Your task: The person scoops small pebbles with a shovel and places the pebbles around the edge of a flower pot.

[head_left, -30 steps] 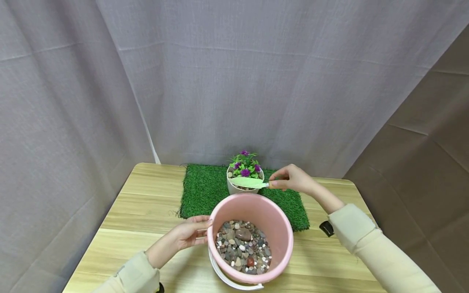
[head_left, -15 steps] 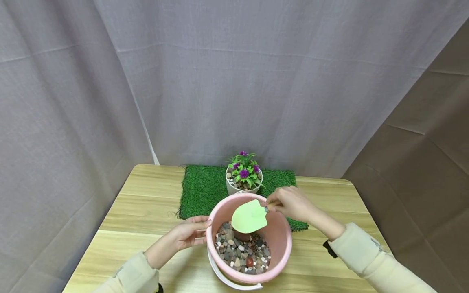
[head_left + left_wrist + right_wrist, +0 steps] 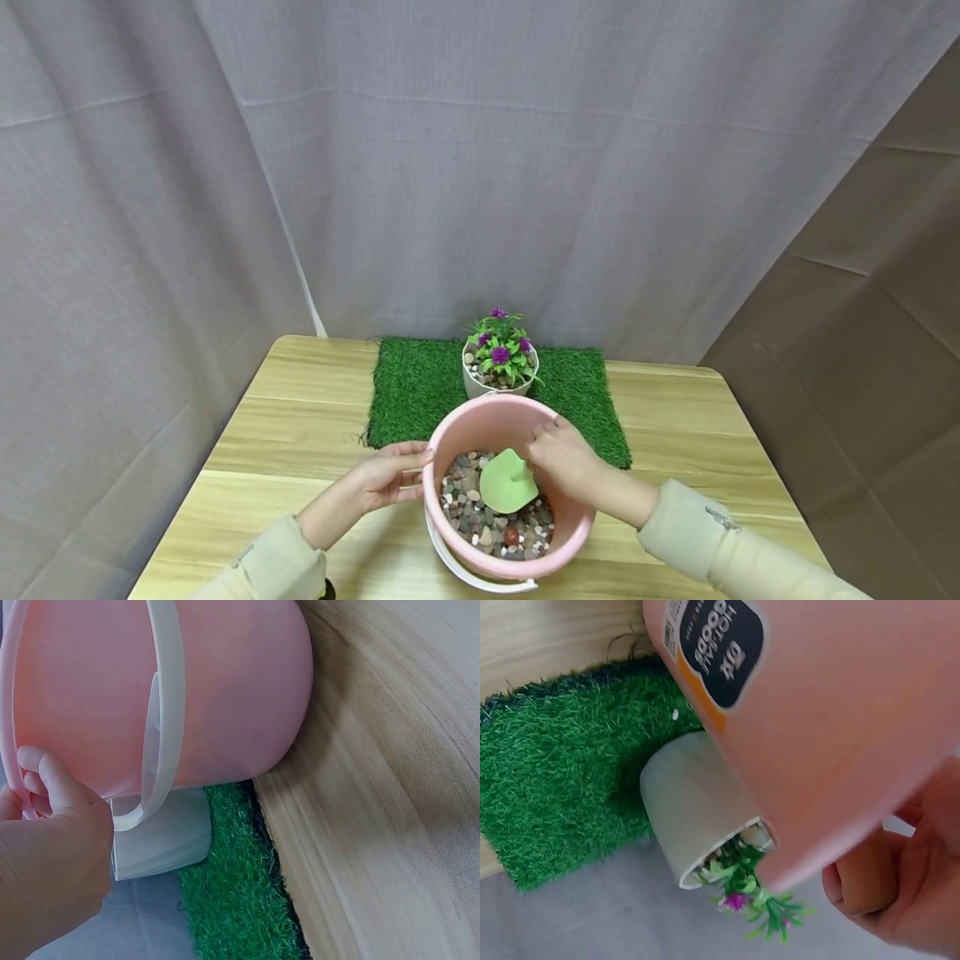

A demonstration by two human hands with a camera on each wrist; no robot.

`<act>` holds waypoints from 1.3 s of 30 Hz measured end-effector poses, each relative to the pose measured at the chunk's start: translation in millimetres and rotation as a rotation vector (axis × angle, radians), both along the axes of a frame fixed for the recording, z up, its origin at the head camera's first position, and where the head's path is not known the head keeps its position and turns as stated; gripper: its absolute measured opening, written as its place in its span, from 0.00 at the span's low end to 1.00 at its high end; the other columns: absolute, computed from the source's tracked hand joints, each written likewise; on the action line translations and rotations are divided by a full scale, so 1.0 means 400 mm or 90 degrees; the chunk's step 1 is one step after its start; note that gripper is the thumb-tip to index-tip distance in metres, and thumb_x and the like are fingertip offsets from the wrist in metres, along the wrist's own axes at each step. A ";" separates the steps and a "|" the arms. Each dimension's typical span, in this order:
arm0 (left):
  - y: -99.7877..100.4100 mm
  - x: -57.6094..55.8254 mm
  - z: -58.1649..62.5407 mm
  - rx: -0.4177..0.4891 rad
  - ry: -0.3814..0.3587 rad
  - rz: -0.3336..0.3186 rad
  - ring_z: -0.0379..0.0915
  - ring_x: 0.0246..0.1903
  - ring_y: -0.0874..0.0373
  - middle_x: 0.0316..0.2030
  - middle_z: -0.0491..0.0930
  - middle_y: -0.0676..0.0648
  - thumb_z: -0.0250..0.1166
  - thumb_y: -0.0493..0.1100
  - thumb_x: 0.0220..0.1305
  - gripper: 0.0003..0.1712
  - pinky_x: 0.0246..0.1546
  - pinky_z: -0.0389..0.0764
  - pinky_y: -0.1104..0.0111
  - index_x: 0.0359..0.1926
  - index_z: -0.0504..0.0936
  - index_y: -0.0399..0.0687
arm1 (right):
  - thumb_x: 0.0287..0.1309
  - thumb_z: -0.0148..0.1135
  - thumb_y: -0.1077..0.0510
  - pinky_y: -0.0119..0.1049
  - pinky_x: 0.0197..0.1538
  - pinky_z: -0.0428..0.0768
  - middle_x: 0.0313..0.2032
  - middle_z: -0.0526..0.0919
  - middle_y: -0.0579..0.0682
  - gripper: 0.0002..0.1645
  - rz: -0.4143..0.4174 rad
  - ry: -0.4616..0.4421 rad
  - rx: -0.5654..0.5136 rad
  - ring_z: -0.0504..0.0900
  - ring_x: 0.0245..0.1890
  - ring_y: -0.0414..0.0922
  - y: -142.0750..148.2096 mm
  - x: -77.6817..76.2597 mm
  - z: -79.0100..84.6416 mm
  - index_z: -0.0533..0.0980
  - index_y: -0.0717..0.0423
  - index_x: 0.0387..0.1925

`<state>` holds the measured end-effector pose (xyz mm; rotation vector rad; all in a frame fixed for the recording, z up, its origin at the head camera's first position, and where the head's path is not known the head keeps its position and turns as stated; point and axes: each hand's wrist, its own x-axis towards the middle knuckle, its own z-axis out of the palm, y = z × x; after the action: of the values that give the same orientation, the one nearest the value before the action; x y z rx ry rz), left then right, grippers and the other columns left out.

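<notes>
A pink bucket [image 3: 480, 423] holds a bed of mixed pebbles [image 3: 480, 529]. My left hand [image 3: 388, 480] pinches its rim on the left side, as the left wrist view also shows. Inside the bucket, my right hand [image 3: 573, 465] grips a light green garden trowel [image 3: 506, 483] whose blade is low over the pebbles and covers some of them. In the right wrist view the fingers curl round the trowel's wooden handle [image 3: 865, 874], with the blade hidden behind the bucket wall.
Directly behind the bucket stands a white flowerpot [image 3: 476, 385] with purple flowers [image 3: 500, 356] and pebbles, on a green artificial turf mat [image 3: 416, 396]. The bucket's white handle [image 3: 480, 581] hangs down toward the near side. Grey curtains [image 3: 480, 183] enclose the wooden table [image 3: 300, 417].
The right hand has brought the trowel from over the flowerpot's rim back and down into the bucket, turning its blade from edge-on to face-on. The left hand stays on the rim.
</notes>
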<state>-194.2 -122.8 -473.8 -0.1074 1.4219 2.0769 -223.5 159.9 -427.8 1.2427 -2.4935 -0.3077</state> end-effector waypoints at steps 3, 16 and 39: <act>0.002 0.001 -0.002 0.000 -0.005 0.001 0.78 0.33 0.64 0.33 0.81 0.52 0.62 0.42 0.63 0.18 0.38 0.85 0.76 0.51 0.72 0.40 | 0.40 0.72 0.50 0.32 0.29 0.71 0.19 0.74 0.44 0.11 -0.003 0.044 0.031 0.73 0.23 0.41 -0.004 0.002 -0.018 0.78 0.46 0.16; -0.003 -0.003 -0.004 -0.012 0.004 0.002 0.78 0.35 0.64 0.35 0.80 0.51 0.61 0.42 0.64 0.26 0.40 0.85 0.75 0.59 0.66 0.34 | 0.37 0.72 0.56 0.36 0.33 0.71 0.21 0.73 0.43 0.12 -0.018 -0.046 -0.025 0.72 0.25 0.43 0.004 -0.007 -0.052 0.74 0.46 0.17; 0.001 -0.002 0.000 0.001 -0.003 0.003 0.78 0.33 0.64 0.33 0.81 0.52 0.62 0.41 0.63 0.17 0.38 0.85 0.76 0.51 0.73 0.40 | 0.48 0.68 0.59 0.32 0.43 0.83 0.29 0.85 0.40 0.06 0.013 -0.464 -0.148 0.78 0.30 0.31 0.024 -0.043 -0.001 0.84 0.49 0.32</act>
<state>-194.8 -122.4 -473.9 -0.1142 1.4178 2.0803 -240.9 169.4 -428.0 1.4617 -2.9696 0.5275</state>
